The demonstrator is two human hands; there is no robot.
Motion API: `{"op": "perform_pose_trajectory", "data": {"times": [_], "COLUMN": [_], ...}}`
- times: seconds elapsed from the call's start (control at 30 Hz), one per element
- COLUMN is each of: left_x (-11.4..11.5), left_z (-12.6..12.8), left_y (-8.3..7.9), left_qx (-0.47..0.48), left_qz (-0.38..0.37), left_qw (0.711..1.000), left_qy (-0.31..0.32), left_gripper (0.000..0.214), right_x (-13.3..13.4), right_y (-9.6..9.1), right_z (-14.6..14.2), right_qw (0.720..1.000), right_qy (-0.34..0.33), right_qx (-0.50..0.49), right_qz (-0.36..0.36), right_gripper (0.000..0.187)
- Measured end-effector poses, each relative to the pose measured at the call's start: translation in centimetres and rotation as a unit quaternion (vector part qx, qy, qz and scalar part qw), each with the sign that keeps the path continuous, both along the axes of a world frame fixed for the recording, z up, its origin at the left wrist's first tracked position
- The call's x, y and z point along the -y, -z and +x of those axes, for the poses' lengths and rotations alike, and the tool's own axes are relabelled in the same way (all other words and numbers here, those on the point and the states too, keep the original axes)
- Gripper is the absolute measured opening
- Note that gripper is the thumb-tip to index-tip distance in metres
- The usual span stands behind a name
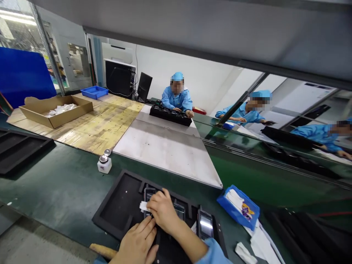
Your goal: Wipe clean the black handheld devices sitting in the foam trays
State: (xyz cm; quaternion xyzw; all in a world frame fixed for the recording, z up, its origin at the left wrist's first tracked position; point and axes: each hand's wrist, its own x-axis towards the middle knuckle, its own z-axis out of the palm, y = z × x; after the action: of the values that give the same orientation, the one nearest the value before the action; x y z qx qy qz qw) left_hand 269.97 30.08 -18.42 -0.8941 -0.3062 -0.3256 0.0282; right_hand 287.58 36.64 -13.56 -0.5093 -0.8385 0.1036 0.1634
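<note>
Right hand (162,211): the grip is narrow, fingers curled down over a white cloth (143,206) whose free end sticks out to the left of the fingertips.
Left hand (137,240): the grip is loose, fingers stretched out together and thumb apart, nothing seen between them; the fingertips meet the near side of the right grip.
Framed device (150,192): directly under the right grip, in the tray; its far edge shows just beyond the fingers. The long axis seems to run away from the person, though the hands hide most of it.
Nearer hand: the right lies over the device; the left comes in from the near side.
Black tray (121,205): under both grips on the green surface (68,187), with a bare recess to their left.
Second device (205,224): right of the right grip, past the forearm, its long axis also running away from the person.
Blue bin (236,215): well to the right of the right grip.
White bottle (105,165): beyond both grips, to the left.
Lettering: a small dark mark on the bottle, too small to read; no brand legible.
</note>
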Motion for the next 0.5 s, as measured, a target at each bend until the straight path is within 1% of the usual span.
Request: {"op": "perform_pose_trajectory", "data": {"times": [0.07, 0.13, 0.2, 0.27, 0.33, 0.37, 0.43, 0.5], "left_x": [-0.2, -0.5, -0.6, -0.7, -0.6, -0.6, -0.6, -0.6], "left_z": [0.2, 0.4, 0.6, 0.7, 0.7, 0.7, 0.7, 0.7], "left_y": [0.1, 0.3, 0.5, 0.6, 0.6, 0.5, 0.4, 0.5], "left_qx": [0.006, 0.021, 0.044, 0.061, 0.052, 0.042, 0.021, 0.027], "left_qz": [-0.006, -0.007, 0.003, 0.011, 0.005, -0.003, -0.017, -0.018], "left_qw": [1.000, 1.000, 0.999, 0.998, 0.999, 0.999, 0.999, 0.999], "left_qy": [0.002, 0.004, 0.005, 0.008, 0.012, 0.014, 0.016, 0.015], "left_gripper": [0.028, 0.025, 0.025, 0.025, 0.025, 0.025, 0.025, 0.024], "right_x": [-1.3, -2.1, -1.6, -0.5, 0.0, -0.3, -1.3, -1.9], "right_y": [-0.4, -0.7, -0.5, -0.1, 0.1, 0.1, -0.1, -0.3], "right_z": [-0.2, 0.3, 1.1, 1.4, 1.0, 0.8, 0.7, 1.2], "right_qw": [1.000, 0.999, 0.999, 0.999, 0.999, 0.999, 0.999, 0.998], "right_qy": [0.007, 0.037, 0.052, 0.042, 0.021, 0.012, 0.016, 0.047], "right_qx": [0.005, 0.004, -0.007, -0.022, -0.034, -0.036, -0.037, -0.040], "right_qz": [-0.002, 0.002, 0.007, 0.006, 0.005, 0.003, -0.001, -0.002], "right_gripper": [0.017, 0.020, 0.023, 0.023, 0.019, 0.017, 0.016, 0.016]}}
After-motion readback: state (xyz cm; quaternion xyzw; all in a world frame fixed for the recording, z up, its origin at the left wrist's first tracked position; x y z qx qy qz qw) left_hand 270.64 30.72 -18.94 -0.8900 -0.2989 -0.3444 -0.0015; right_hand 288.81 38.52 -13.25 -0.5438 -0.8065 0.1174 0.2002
